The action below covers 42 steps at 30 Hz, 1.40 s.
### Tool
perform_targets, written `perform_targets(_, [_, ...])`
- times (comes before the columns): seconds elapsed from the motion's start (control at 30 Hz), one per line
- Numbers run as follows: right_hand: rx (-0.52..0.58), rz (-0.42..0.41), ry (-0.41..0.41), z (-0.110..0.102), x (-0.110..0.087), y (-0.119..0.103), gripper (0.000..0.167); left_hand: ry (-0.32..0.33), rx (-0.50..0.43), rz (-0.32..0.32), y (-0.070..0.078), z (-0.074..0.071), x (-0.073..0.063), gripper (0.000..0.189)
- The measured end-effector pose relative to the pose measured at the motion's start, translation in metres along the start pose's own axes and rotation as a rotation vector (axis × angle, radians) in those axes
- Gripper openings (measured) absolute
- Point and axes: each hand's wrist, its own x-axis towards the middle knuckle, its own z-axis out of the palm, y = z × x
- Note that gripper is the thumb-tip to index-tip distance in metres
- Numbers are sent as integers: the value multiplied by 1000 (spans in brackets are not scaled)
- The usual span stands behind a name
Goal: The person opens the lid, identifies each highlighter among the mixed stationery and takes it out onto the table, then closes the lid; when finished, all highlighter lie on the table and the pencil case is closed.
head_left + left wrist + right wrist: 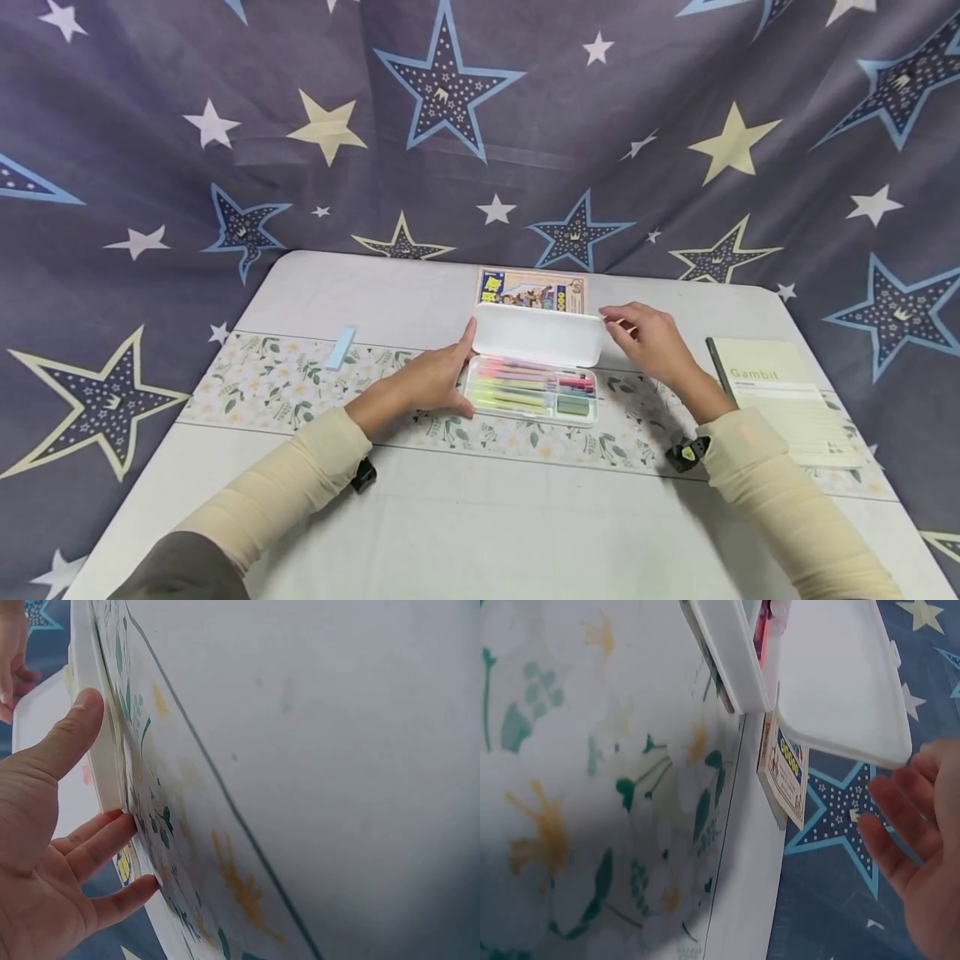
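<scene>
Left hand (pixel 429 379), fingers straight and spread, touches one end of a smooth, white, round-cornered case (pixel 529 417) on the bench (pixel 480 517); right hand (pixel 651 343), loosely bent, unclenched, at the corner of its raised lid (pixel 537 335). Case holds slim pastel pens (pixel 517 385). Behind: illustrated rectangular block (pixel 531 292); right: pale notebook (pixel 783 396).

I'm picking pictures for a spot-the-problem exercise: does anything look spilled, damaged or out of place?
Nothing stands out as spilled or damaged; pens lie inside the open pencil case. The light-blue strip lies slightly aslant by itself, left of the case, but that hardly looks odd.
</scene>
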Motion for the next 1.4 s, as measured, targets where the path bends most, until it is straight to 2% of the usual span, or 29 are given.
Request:
perform_targets(0.13, [-5, -14, 71, 4, -2, -8, 20, -1, -2, -4, 2, 0, -1, 155])
perform_targets(0.23, [5, -13, 72, 8, -3, -15, 20, -6, 1, -12, 3, 0, -2, 155])
perform_targets(0.5, [46, -94, -79, 27, -7, -33, 22, -22, 4, -41, 3, 0, -5, 154])
perform_targets(0.7, [27, -134, -168, 42, -10, -41, 21, -33, -12, -42, 1, 2, -5, 154])
perform_targets(1.0, [46, -212, -254, 50, -7, -50, 20, -20, 5, -45, -1, 2, -4, 156])
perform_targets(1.2, [25, -318, -314, 56, -7, -56, 22, -25, 1, -32, -1, 2, -2, 154])
perform_targets(1.4, [-11, -402, -318, 59, -7, -58, 20, -12, -4, -23, 2, -1, -1, 155])
